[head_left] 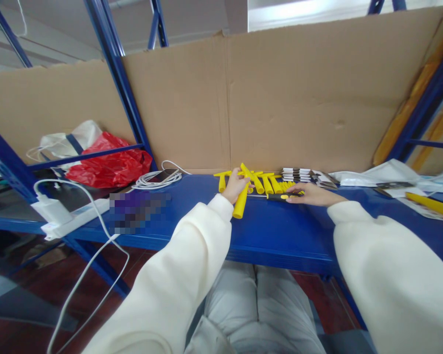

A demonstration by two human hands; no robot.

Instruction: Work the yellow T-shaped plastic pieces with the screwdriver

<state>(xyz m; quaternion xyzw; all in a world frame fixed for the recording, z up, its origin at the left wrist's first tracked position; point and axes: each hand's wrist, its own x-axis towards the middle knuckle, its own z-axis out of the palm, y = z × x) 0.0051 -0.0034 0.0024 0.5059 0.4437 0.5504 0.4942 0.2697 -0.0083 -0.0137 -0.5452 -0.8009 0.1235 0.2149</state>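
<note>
My left hand (236,187) is closed around a yellow T-shaped plastic piece (240,204), its wide tubular end tilted down toward me. In my right hand (311,193) lies a screwdriver (275,197) with a black and yellow handle, held low over the blue table. Its thin shaft points left toward the yellow piece; whether the tip touches it I cannot tell. Several more yellow T-shaped pieces (267,185) lie in a row just behind both hands. Part of that row is hidden by my left hand.
Stacked black-and-white packets (296,174) and white plastic bags (372,173) lie at the back right. A yellow bar (431,205) rests far right. On the left are a phone (164,175), a coiled white cable (147,183), a red bag (108,162) and a power strip (81,216). Cardboard (298,93) stands behind.
</note>
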